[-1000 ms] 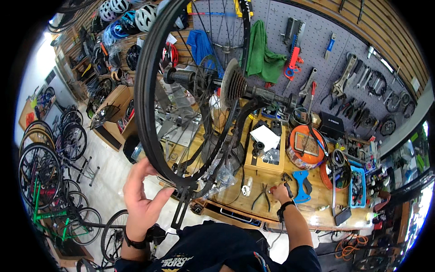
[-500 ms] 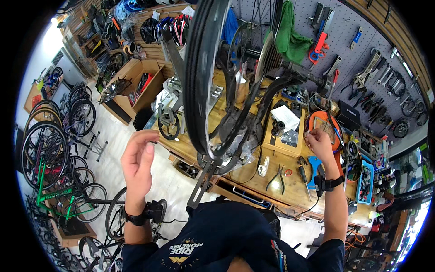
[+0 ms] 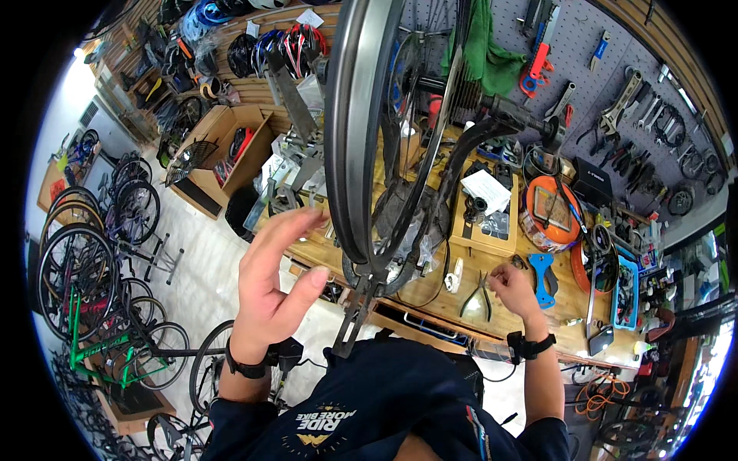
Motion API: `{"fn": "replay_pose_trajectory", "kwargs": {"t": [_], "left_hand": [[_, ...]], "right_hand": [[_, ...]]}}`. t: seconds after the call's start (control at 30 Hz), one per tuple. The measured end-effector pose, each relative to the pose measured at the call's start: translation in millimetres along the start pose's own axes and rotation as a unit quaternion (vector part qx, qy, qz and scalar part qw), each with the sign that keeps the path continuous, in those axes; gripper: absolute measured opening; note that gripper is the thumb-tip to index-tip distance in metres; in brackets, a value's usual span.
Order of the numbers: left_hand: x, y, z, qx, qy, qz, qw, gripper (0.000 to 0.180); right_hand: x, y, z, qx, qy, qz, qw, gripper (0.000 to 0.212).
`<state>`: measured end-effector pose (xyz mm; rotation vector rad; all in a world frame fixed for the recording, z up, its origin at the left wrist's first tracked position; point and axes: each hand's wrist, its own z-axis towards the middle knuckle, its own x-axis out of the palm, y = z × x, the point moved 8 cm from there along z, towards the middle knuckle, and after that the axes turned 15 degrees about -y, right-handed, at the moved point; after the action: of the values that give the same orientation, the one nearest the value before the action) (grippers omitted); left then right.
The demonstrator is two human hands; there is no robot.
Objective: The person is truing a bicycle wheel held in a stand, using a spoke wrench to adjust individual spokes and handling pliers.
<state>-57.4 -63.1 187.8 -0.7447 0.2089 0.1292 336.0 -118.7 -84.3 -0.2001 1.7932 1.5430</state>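
Observation:
A bicycle wheel point(image 3: 351, 154) stands upright in a dark truing stand point(image 3: 461, 150) on the workbench, its cassette and spokes showing behind the rim. My left hand point(image 3: 277, 284) is open beside the rim's left side, thumb and fingers spread, holding nothing visible. Over the bench's front part, my right hand point(image 3: 516, 290) has its fingers bent together in a pinch; what is in them, if anything, is hidden. Just left of those fingertips lie dark-handled pliers point(image 3: 478, 301). A small white piece point(image 3: 454, 276) rests further left, and a blue tool point(image 3: 543, 281) lies right of the hand.
Behind my right hand is a cardboard box point(image 3: 484, 237) with small parts and paper. Orange round containers point(image 3: 550, 207) and a blue basket point(image 3: 626, 296) stand to the right. Tools hang on the pegboard point(image 3: 584, 92). Bicycles point(image 3: 115, 269) fill the left floor.
My left hand has moved right, closer to the rim, its fingers spreading. My right hand has come down and left from beside the cardboard box to beside the pliers. The view has shifted slightly.

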Motion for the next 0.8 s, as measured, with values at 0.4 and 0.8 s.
{"fn": "replay_pose_trajectory", "kwargs": {"t": [0.4, 0.8], "left_hand": [[8.0, -8.3, 12.4, 0.078, -0.012, -0.027, 0.997, 0.065], [10.3, -5.6, 8.7, 0.058, -0.019, -0.014, 0.998, 0.058]], "right_hand": [[0.6, -70.0, -51.9, 0.09, -0.001, -0.058, 0.994, 0.027], [9.9, -69.5, -70.5, 0.102, 0.038, -0.126, 0.986, 0.032]]}}
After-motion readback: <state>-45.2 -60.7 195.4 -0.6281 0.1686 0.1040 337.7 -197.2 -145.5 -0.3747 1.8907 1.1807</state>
